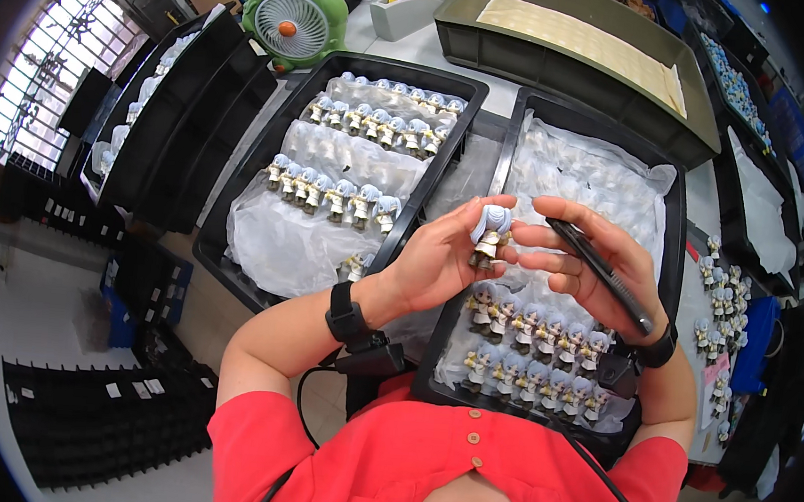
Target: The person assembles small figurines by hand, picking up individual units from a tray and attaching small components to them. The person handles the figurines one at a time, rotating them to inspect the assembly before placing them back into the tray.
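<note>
Centre: left hand (435, 254) is pinching one figurine (491, 234); half-curled right hand (624, 254) is holding one black tool (608, 279). Upper left: one fan (292, 25) standing.

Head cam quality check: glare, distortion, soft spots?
Head view: barred window at left glares near-white; head view: fisheye bows the stacked black crates and corners fall to black; head view: held figurine looks fairly clear, while translucent plastic sheet in the right tray veils what lies beneath.
</note>
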Motion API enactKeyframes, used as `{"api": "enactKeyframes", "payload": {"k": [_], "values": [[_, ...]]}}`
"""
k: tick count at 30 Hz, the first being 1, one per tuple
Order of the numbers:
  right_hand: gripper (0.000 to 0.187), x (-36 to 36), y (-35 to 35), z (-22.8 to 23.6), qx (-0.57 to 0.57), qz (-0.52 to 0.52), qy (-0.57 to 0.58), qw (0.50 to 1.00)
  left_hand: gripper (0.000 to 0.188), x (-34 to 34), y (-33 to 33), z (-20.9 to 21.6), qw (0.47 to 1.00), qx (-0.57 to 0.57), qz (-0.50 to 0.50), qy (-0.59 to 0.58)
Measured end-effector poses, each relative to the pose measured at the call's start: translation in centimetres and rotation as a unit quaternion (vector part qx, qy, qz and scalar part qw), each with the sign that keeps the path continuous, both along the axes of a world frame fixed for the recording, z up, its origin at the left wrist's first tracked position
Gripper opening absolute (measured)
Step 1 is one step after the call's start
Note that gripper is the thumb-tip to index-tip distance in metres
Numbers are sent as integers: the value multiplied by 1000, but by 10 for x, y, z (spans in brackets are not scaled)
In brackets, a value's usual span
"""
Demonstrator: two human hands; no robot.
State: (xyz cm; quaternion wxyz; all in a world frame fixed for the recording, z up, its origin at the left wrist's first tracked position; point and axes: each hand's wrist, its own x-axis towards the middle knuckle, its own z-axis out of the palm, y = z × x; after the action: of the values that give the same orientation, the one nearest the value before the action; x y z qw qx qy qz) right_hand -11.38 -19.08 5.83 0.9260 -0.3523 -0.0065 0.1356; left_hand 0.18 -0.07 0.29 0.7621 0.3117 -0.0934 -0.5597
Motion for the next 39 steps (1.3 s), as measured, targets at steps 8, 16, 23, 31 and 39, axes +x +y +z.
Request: {"api": "enactKeyframes", "payload": {"k": [8,16,23,31,39], "values": [[49,-1,-6,-35,-129,-22,-183,974,35,-4,0,4,1000,15,7,10],[37,-4,38,-44,-498,-179,-215,821,26,-2,0,-13,998,-48,-1,31],[37,9,39,-53,-609,-241,-430,621,27,-3,-2,-21,997,-71,15,36],[34,10,41,-63,-601,-238,-409,645,25,-7,-6,-20,997,-47,50,41],[27,10,41,-73,-548,-246,-377,705,23,-7,-6,-22,996,-61,46,35]]}}
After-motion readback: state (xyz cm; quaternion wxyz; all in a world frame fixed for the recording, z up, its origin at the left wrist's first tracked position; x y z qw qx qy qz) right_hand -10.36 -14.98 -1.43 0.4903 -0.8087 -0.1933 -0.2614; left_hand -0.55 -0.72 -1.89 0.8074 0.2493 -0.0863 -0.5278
